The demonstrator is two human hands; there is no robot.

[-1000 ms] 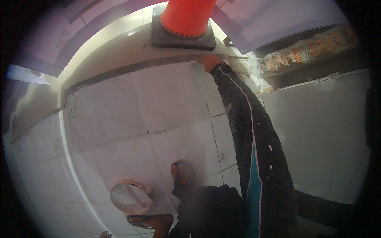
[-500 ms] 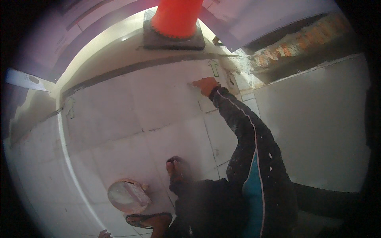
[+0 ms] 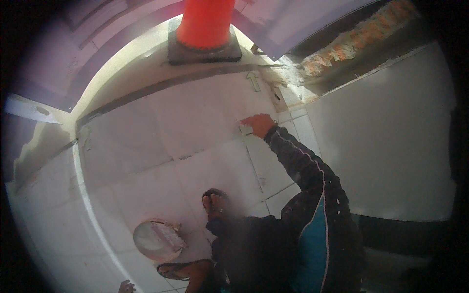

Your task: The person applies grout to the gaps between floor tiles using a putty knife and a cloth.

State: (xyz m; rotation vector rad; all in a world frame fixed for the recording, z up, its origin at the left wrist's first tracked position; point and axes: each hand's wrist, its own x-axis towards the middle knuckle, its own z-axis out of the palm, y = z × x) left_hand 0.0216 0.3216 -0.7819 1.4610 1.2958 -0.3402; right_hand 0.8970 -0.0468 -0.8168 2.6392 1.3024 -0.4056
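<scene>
My right hand (image 3: 260,125) is closed on a small pale flat piece (image 3: 245,129), too blurred to name more exactly. The piece meets the tiled floor (image 3: 195,119) near a tile joint. Only the fingers of my left hand (image 3: 127,287) show at the lower edge; they look loosely apart, with nothing seen in them. A round pinkish tub (image 3: 144,250) with pale contents stands beside my feet. A light pinkish thing (image 3: 167,234) lies inside against its right side.
An orange cone (image 3: 205,24) on a black base (image 3: 205,54) stands at the far side. Broken brickwork (image 3: 342,49) borders a large grey panel (image 3: 381,132) on the right. Arrow stickers (image 3: 253,81) mark the floor. My sandalled foot (image 3: 215,201) is on the tiles near the tub.
My right hand has moved nearer along the tiles, away from the arrow sticker, with the pale piece in it. The view has shifted slightly. The tub stays in place.
</scene>
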